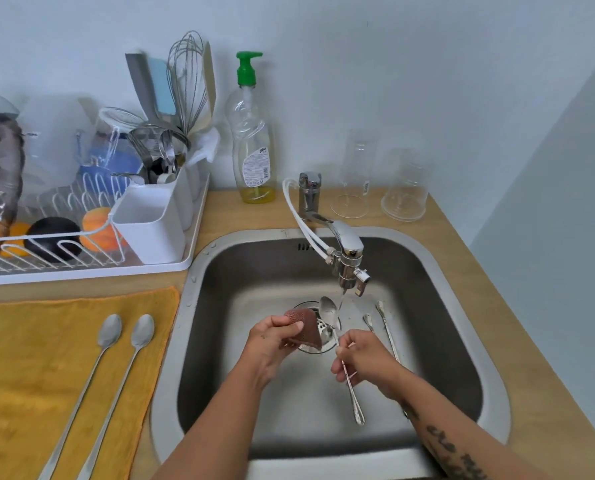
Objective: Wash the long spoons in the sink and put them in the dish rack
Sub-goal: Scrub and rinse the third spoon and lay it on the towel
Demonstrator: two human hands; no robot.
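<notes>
1. Right hand (362,362): fingers (345,342) pinch the long spoon (328,310) mid-handle, bowl under the tap (349,251) stream over the sink (462,268); grip firmly against slipping.
2. Left hand (272,341): fingers clasp the brown scouring pad (304,327); rub both bowl faces, then rinse.
3. Target: dish rack (81,268), counter's rear-left corner.

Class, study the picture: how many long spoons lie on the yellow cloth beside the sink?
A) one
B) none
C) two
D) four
C: two long spoons lie side by side on the yellow cloth, to the left of the sink.
</notes>
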